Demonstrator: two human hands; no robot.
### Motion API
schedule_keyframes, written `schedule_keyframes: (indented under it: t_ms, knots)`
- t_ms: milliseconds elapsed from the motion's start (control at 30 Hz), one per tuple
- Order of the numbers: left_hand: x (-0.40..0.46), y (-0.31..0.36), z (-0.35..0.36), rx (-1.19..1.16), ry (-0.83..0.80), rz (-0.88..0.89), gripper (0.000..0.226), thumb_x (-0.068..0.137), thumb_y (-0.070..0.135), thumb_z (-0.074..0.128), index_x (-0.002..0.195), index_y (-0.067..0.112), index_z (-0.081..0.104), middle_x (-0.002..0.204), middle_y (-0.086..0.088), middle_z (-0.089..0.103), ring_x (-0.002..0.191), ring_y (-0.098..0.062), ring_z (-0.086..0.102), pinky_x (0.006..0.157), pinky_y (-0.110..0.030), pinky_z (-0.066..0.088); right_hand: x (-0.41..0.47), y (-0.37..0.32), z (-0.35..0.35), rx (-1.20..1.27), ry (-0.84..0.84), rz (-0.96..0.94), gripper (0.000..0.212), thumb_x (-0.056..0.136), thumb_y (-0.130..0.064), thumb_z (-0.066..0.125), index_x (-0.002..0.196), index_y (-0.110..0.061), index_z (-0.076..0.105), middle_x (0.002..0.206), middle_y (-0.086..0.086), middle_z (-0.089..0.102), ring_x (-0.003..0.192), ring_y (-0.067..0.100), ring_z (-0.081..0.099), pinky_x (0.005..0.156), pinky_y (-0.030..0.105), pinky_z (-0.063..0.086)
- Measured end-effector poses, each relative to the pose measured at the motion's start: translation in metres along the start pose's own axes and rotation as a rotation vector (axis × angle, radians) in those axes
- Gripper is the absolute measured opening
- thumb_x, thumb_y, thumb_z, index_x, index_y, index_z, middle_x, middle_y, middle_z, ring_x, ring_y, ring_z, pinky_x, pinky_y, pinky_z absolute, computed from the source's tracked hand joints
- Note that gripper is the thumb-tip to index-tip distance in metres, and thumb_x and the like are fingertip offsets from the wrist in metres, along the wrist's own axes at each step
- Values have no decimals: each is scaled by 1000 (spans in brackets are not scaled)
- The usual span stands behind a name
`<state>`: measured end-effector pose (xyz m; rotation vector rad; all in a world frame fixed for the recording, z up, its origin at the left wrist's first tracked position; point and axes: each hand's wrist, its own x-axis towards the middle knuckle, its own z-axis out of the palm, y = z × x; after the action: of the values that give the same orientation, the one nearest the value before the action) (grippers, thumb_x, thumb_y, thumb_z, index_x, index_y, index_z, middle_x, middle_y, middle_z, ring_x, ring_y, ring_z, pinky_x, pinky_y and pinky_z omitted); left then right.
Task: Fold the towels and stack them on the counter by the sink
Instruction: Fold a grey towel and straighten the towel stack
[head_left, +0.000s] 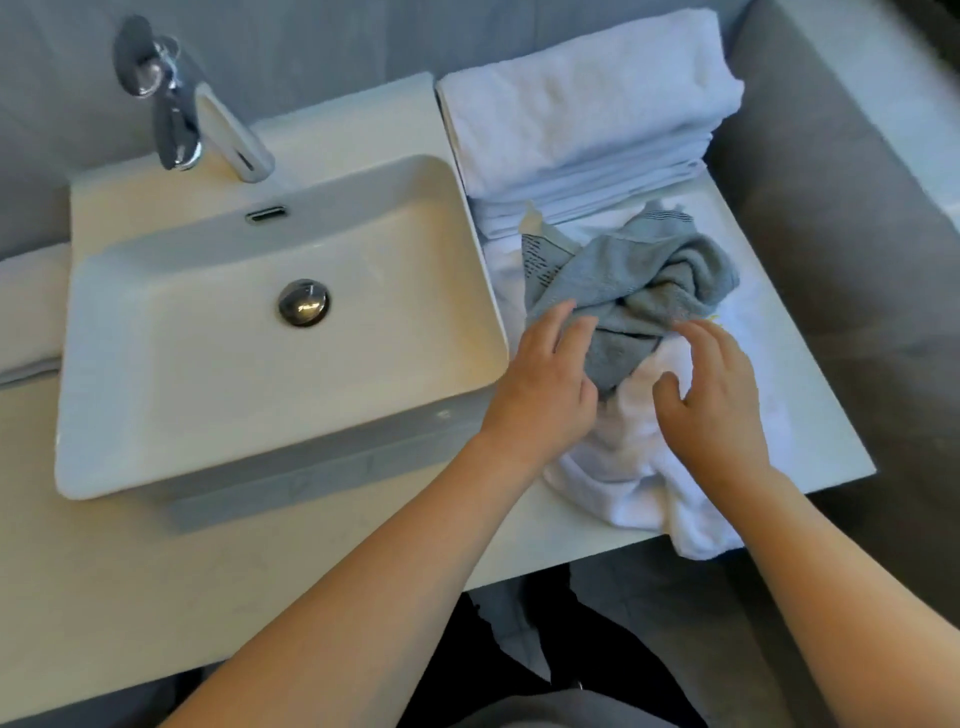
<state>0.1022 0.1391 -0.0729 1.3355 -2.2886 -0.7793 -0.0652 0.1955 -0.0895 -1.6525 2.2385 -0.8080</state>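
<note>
Only unreadable marks on grey towel

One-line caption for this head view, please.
Both hands, left hand and right hand, reach a crumpled grey towel lying on white towels, folded stack behind, sink alongside.

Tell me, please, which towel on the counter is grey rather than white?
The crumpled grey towel lying atop the unfolded white towel, in front of the folded white stack.
</note>
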Motion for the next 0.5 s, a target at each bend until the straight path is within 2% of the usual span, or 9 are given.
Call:
schedule_keyframes:
  t_ms: [100,167,200,267,367,400,433,467,500]
  knots:
    - [32,9,24,53,-297,-223,78,88,15,57,156,19,17,164,-13,-2,150,-32,5,119,-48,22,-3,26,-3,7,-123,74,53,86,-2,55,138,-3,45,142,14,45,132,27,39,106,27,27]
    - [50,7,38,160,-444,-300,92,87,31,63,157,30,1,162,-10,-19,150,-33,-7,120,-53,15,-2,35,-1,41,-245,128,57,89,-4,55,144,-5,38,149,10,36,137,21,31,102,18,21]
    - [57,4,44,216,-471,-329,95,86,38,64,156,34,0,162,-9,-22,150,-34,-8,118,-55,16,1,39,1,56,-299,141,58,90,-6,55,145,-5,35,152,9,32,139,19,28,103,16,19]
    - [67,-3,52,314,-401,-345,82,85,39,66,151,34,18,162,-11,-13,148,-36,2,112,-57,28,8,45,5,53,-359,140,59,90,-7,55,145,-4,35,154,9,27,141,21,27,105,19,21]
    - [76,-5,56,309,-185,-286,39,87,27,61,124,20,50,154,-16,26,133,-38,34,96,-49,44,18,54,9,17,-399,150,57,89,-8,56,143,-4,39,153,11,28,140,25,29,109,31,25]
    - [78,-3,54,229,-108,-269,29,86,23,59,113,16,53,139,-14,45,120,-37,46,87,-45,46,20,57,9,14,-405,154,56,88,-8,56,142,-3,40,152,13,30,140,27,30,110,35,25]
    - [78,3,50,106,-18,-277,19,84,19,58,102,14,52,113,-9,57,101,-32,54,76,-41,46,22,58,9,13,-400,156,56,88,-9,57,141,-2,41,151,15,32,139,28,31,111,37,25]
    - [77,10,43,-35,69,-312,13,83,16,57,92,14,48,87,-2,56,79,-24,53,66,-37,42,24,58,9,15,-380,158,57,88,-11,59,142,-2,41,151,16,34,139,29,31,112,38,25]
    - [75,19,34,-173,144,-357,13,81,15,56,85,16,43,72,4,47,65,-16,46,60,-33,38,26,58,7,27,-342,157,61,88,-13,61,143,-2,38,151,16,34,140,29,30,113,37,24]
